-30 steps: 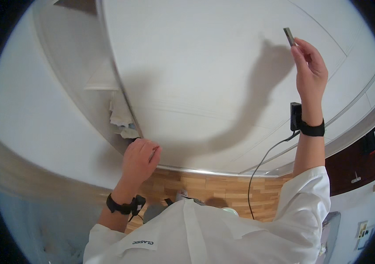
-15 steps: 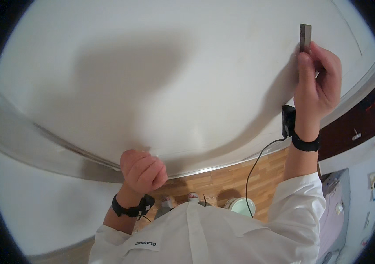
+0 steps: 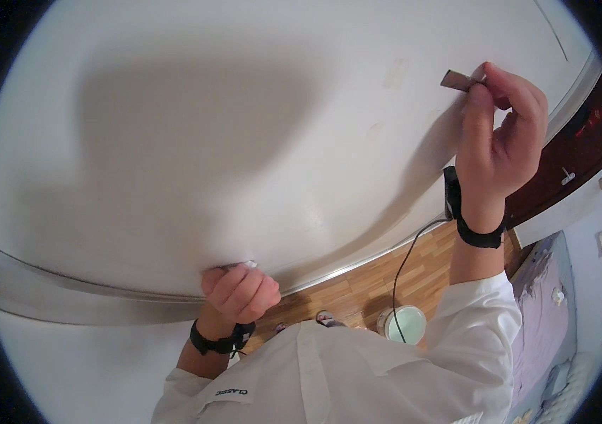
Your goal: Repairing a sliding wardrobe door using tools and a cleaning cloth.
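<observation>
Between the thumb and fingers of my right hand (image 3: 502,134) is a small, flat, grey-brown strip (image 3: 455,80), its free end pointing left. The strip is close to a large white panel (image 3: 329,162); whether it touches is hard to tell. Faint beige marks (image 3: 395,73) show on the panel left of the strip. My left hand (image 3: 242,293) is closed near the panel's lower edge. A bit of something white (image 3: 250,264) pokes out of its fingers, mostly hidden, so its kind cannot be told.
A pale bucket (image 3: 405,325) stands on the wooden floor (image 3: 357,286) below. A black cable (image 3: 396,283) hangs from my right wrist. To the right are a dark red door (image 3: 562,173) and a bed with a lilac cover (image 3: 544,321). Grey trim (image 3: 89,286) borders the panel at left.
The strip has turned from upright to pointing left, and my right hand sits slightly lower and further left. My left hand has shifted right and down. The whole view has tilted a little.
</observation>
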Tool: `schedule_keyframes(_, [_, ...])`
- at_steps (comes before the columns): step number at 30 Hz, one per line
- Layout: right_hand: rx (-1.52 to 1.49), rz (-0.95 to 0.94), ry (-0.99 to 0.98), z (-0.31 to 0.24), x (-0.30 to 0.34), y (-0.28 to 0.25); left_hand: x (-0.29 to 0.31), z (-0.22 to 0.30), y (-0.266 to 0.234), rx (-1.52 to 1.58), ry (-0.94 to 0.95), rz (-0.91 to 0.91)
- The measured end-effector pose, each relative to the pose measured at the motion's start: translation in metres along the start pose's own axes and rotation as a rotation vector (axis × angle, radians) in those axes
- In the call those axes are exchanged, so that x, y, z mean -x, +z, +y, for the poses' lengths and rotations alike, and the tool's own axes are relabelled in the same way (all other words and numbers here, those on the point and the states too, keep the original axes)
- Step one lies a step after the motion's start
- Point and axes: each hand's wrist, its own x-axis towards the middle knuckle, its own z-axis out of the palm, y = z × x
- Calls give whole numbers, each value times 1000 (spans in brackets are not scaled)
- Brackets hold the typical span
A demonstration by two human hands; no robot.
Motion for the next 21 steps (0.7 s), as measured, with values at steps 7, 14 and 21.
schedule_keyframes(7, [197,-49,-60,13,19,21,10,-17,18,9,0,-31])
schedule_keyframes(14, [179,-199,-18,23,14,19,8,-27,39,43,3,11])
schedule_keyframes(21, [158,-382,193,11,-4,10,0,-29,46,14,22,-16])
